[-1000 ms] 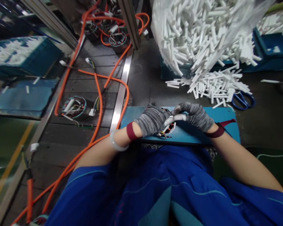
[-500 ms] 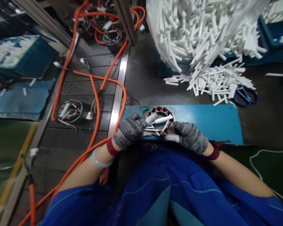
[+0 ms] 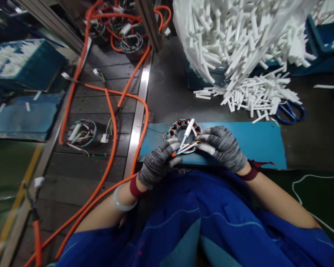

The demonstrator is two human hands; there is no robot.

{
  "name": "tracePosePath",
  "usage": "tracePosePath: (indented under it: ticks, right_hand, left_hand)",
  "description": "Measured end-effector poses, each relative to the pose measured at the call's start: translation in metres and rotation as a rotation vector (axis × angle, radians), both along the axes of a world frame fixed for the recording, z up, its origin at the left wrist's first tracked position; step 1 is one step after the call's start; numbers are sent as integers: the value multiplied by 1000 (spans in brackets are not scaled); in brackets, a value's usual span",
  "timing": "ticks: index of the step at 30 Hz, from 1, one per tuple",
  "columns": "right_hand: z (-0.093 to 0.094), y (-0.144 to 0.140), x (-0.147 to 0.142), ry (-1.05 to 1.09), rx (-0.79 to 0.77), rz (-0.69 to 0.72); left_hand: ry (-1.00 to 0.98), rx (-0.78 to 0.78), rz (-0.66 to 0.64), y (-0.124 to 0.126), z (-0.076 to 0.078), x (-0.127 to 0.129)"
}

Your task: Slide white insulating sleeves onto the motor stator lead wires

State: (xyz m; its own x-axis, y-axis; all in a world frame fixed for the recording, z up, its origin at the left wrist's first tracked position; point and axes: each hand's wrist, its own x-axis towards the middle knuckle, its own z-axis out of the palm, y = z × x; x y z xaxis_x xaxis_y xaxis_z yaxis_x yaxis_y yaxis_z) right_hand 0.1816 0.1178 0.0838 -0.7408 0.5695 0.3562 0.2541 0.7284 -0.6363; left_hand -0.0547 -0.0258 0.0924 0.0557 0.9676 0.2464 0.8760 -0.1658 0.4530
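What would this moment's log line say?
left hand: at wires; right hand: pinching wires; wound ring: on blue board; scissors: beside white tubes

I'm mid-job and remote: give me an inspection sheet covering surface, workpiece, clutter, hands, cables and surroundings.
Surface: blue mat on a dark bench.
Workpiece: coil ring on the mat; white sleeve lying across it.
Clutter: loose white tubes beyond the mat, scissors beside them.
Hands: both gloved; left hand and right hand have fingers at the ring's wires; grip unclear.
Cables: orange cables cross left of the bench; white cord at lower right.
Surroundings: another coil ring left; tube-filled blue bin farther left.
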Motion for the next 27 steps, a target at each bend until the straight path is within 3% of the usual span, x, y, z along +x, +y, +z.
tracePosePath:
  ticks: [2,7,11,16,18,20,21,24,27]
  right_hand:
    - [-1,1,-2,-34,37,-24]
    - [-2,3,1,34,113,-71]
    - [-4,14,8,140,-157,165]
    - [4,52,17,23,-340,267]
    - [5,80,22,-91,-238,139]
    - [1,111,24,-282,70,-182]
    - [-3,126,23,-325,117,-242]
    - [-12,158,15,-427,174,-248]
    - [-13,170,7,-480,184,-210]
  left_hand:
    - [24,21,16,2,-5,3]
    - [136,107,205,17,-10,12]
    - [144,122,145,20,-17,15]
    - [66,189,81,20,-21,10]
    - [36,200,68,19,-19,9]
    - [19,186,67,19,-17,9]
    - [18,178,74,18,-16,9]
    - [43,160,95,17,-15,10]
    - [68,143,105,17,-16,11]
